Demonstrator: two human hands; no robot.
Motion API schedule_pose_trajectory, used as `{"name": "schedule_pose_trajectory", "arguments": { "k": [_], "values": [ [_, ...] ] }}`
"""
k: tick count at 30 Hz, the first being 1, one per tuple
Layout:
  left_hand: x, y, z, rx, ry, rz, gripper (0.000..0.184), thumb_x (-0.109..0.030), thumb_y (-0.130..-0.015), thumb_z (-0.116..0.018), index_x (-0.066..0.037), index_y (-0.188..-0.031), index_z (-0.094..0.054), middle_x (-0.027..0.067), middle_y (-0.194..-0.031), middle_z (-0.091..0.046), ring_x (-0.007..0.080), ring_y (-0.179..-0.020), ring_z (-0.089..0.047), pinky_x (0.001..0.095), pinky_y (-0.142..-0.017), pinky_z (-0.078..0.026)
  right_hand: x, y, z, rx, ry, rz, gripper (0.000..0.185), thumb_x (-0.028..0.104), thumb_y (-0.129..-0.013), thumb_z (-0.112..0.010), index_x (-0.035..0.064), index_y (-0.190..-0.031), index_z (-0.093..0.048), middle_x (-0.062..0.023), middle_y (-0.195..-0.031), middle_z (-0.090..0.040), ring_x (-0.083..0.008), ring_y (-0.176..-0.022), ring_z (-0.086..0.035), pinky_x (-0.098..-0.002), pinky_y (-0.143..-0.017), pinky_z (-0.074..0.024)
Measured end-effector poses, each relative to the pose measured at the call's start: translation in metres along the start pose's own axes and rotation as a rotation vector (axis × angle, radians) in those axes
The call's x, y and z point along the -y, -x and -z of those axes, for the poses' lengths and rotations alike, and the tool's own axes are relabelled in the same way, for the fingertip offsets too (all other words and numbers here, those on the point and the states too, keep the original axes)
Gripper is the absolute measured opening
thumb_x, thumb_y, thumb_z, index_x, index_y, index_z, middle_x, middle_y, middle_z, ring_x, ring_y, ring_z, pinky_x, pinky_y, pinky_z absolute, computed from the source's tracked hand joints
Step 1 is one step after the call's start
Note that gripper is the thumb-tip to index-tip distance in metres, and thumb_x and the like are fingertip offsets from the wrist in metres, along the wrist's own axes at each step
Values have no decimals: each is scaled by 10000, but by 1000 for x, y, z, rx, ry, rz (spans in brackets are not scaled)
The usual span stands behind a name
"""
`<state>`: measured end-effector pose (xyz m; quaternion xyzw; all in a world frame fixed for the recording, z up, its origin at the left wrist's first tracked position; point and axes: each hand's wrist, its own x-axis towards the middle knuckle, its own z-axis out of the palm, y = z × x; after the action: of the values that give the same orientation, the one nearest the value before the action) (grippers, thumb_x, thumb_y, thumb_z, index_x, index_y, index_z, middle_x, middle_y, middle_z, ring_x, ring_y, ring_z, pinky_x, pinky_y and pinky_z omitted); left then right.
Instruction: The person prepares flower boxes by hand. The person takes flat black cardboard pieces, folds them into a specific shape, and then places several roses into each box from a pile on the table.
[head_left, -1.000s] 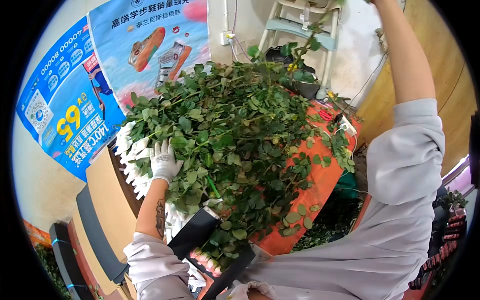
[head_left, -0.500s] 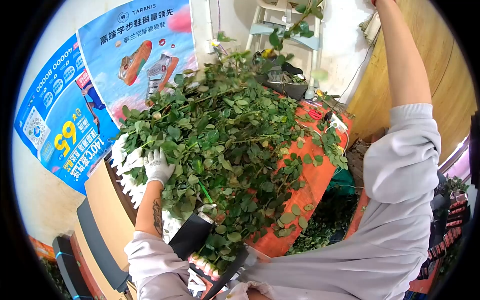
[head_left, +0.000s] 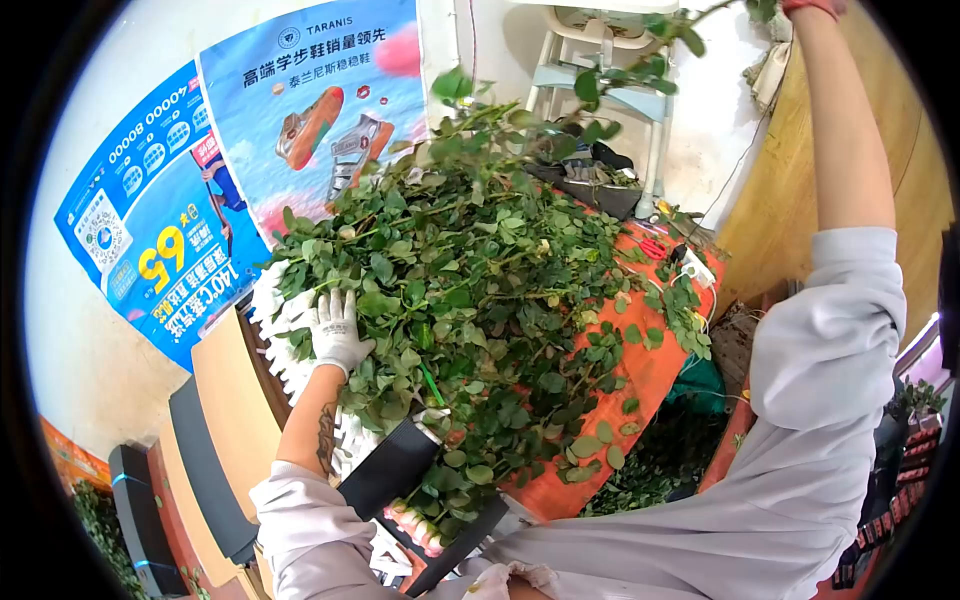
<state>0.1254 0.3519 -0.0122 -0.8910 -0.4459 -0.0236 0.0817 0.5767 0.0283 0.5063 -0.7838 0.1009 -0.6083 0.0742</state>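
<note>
My left hand [head_left: 339, 330], in a white glove, lies flat with its fingers spread on the left side of a big heap of leafy green stems [head_left: 470, 270]. My right arm reaches up to the top right edge. Only the wrist of my right hand [head_left: 815, 5] shows there, with a red band around it; its fingers are cut off by the frame. Near it a leafy stem [head_left: 650, 68] hangs in the air above the heap, slightly blurred. Whether my right hand grips this stem is hidden. Pale pink roses [head_left: 415, 527] poke out at the near end.
The heap covers much of an orange-red table [head_left: 630, 375]. Red-handled scissors [head_left: 653, 248] and a white power strip [head_left: 697, 268] lie at its right. A black box-like piece [head_left: 390, 466] stands near my left forearm. Behind are a high chair [head_left: 655, 105] and a dark container [head_left: 600, 190].
The whole view has shifted, so the heap appears further right and lower. The raised leafy stem has swung toward a flatter angle. My left hand stays on the leaves.
</note>
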Motion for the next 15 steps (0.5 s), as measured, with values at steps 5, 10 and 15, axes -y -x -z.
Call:
{"name": "schedule_pose_trajectory", "arguments": {
  "k": [5, 10, 15],
  "values": [
    [-6, -6, 24, 19, 191, -66, 1092, -488, -593, -723, -50, -1418, -157, 238, -1442, -196, 436, -1323, -171, 466, -1089, -162, -70, -28, -9, -30, 314, 351, 331, 284, -801, -586, 76, -1047, -662, -97, -1079, -619, -193, -901, -583, -287, -604, -436],
    [-43, -31, 121, -202, 183, -226, 1046, -464, -605, -720, -31, -1399, -194, 211, -1410, -278, 381, -1303, -252, 416, -1076, -231, -89, -72, -14, -149, 87, 357, 323, 286, -800, -583, 80, -1038, -655, -97, -1069, -618, -199, -893, -584, -294, -603, -438],
    [-51, -95, 138, -388, 340, -138, 1022, -433, -628, -714, -37, -1407, -184, 204, -1425, -263, 356, -1316, -254, 388, -1071, -253, -121, -102, -23, -201, -165, 354, 316, 289, -799, -579, 84, -1030, -648, -97, -1058, -617, -204, -885, -585, -301, -602, -441]
  ]
}}
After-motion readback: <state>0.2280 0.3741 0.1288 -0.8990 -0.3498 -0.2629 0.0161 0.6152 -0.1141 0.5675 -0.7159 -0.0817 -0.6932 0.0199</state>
